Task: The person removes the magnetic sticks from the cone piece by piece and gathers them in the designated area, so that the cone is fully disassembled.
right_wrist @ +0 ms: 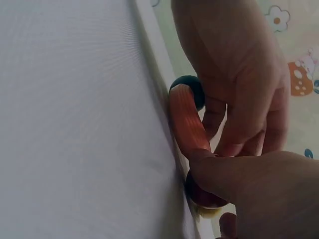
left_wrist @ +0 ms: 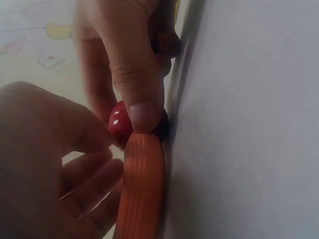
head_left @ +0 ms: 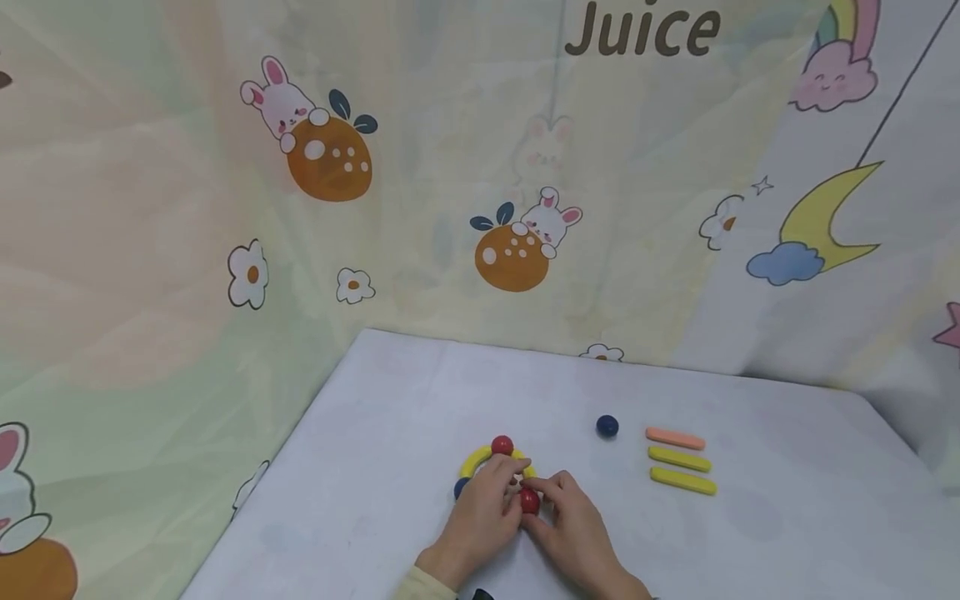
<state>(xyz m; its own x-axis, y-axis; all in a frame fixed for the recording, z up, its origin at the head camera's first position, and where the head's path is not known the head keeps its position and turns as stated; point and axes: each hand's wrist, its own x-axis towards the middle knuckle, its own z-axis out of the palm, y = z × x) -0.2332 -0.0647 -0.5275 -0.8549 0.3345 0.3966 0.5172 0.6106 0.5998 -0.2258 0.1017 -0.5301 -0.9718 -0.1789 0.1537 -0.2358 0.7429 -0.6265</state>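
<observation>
Under my hands lies a ring of curved sticks and balls, with a yellow stick (head_left: 475,460), a red ball (head_left: 502,445) at its far side and a blue ball (head_left: 461,487) at its left. My right hand (head_left: 573,529) pinches the near red ball (head_left: 529,502), its thumb at the end of a curved orange stick (right_wrist: 187,119). My left hand (head_left: 483,500) reaches over the ring, close to the same ball; its grip is partly hidden. In the right wrist view, the orange stick runs from a dark blue ball (right_wrist: 194,89) to my right thumb.
A loose dark blue ball (head_left: 607,427) lies right of the ring on the white table (head_left: 375,417). Farther right, an orange stick (head_left: 675,438) and two yellow sticks (head_left: 679,458) lie in a row. Behind the table hangs a printed cloth (head_left: 420,233).
</observation>
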